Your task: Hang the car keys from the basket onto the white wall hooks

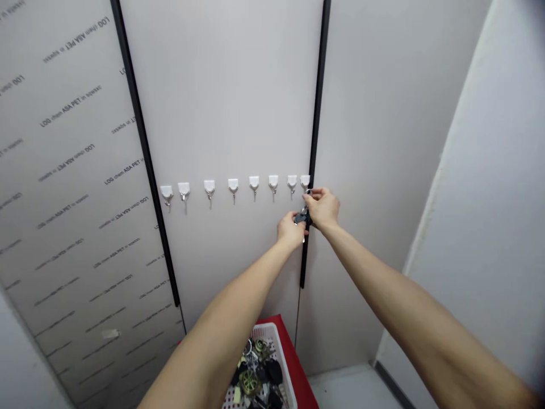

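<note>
Head view showed both bare forearms nearest, reaching up from the near edge. Between them, partly behind the left forearm, a white perforated plastic basket [284, 366] sat on something red [294, 366]. It held a jumble of keys and key fobs, among them a round, greenish-gold openwork piece [249, 382] and a black fob [273, 370] to its right.

Farther off, the two hands met at the right end of a row of hooks. The left hand [290, 230] was the lower one, its thumb and fingers closed around a dark key fob [300, 218]. The right hand [324, 209], just above and to the right, pinched a metal ring [309, 192] right below the rightmost hook [305, 181]. Fingers hid part of the spot, so whether the ring was over the hook's tip could not be told.

Seven more white adhesive hooks [233, 185] ran leftward across a pale cabinet panel [221, 102]. One long black handle strip [317, 108] stood beside the rightmost hook, another [145, 147] beyond the leftmost. Farther left was a panel printed with slanted lettering [85, 170].
</note>
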Action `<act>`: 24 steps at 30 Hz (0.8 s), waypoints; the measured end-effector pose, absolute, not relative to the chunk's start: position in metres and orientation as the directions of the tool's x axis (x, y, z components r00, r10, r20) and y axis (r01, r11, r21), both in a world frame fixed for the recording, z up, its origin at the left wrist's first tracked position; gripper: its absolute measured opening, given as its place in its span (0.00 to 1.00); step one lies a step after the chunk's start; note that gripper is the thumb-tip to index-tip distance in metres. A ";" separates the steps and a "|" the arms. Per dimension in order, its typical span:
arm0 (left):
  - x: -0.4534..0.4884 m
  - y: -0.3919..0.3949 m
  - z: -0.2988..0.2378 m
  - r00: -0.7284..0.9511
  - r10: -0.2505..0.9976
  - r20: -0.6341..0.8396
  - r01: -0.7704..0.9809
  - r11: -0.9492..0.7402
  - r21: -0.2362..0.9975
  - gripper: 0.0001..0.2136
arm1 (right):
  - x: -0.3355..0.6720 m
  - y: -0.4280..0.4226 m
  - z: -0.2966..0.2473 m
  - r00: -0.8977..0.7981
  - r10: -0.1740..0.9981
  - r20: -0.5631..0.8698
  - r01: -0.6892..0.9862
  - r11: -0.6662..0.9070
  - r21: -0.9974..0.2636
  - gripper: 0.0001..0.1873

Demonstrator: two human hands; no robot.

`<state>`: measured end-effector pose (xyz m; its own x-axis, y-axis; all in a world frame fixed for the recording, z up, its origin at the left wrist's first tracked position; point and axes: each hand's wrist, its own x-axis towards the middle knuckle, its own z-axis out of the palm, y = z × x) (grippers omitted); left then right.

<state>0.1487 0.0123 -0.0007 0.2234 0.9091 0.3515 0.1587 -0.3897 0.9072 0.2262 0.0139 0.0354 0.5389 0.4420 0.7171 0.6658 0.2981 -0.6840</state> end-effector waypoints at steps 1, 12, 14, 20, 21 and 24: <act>0.151 0.014 0.002 0.224 0.916 0.333 0.164 -0.372 0.914 0.12 | 0.229 0.018 0.037 0.547 0.439 0.713 0.672 0.278 -0.686 0.12; 0.163 0.031 0.004 0.242 0.930 0.276 0.273 -0.338 0.901 0.13 | 0.242 0.039 0.033 0.495 0.518 0.698 0.769 0.114 -0.629 0.13; 0.158 0.030 -0.002 0.263 0.930 0.257 0.313 -0.334 0.889 0.15 | 0.243 0.033 0.030 0.482 0.508 0.714 0.810 0.052 -0.584 0.13; 0.104 0.015 -0.057 0.357 0.916 0.186 0.291 -0.298 0.909 0.16 | 0.234 0.006 -0.006 0.429 0.550 0.716 0.833 0.064 -0.549 0.12; 0.089 0.010 -0.073 0.365 0.915 0.172 0.286 -0.286 0.915 0.15 | 0.227 0.000 -0.020 0.384 0.580 0.719 0.833 0.120 -0.541 0.12; 0.042 -0.006 -0.123 0.333 0.935 0.123 0.325 -0.237 0.916 0.12 | 0.199 -0.022 -0.075 0.168 0.760 0.628 0.804 0.263 -0.534 0.11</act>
<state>0.0422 -0.0061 -0.1232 0.3330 0.9348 0.1234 0.3247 -0.2365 0.9158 0.1986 -0.0223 -0.0751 0.1682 0.7600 0.6278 0.8039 0.2629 -0.5336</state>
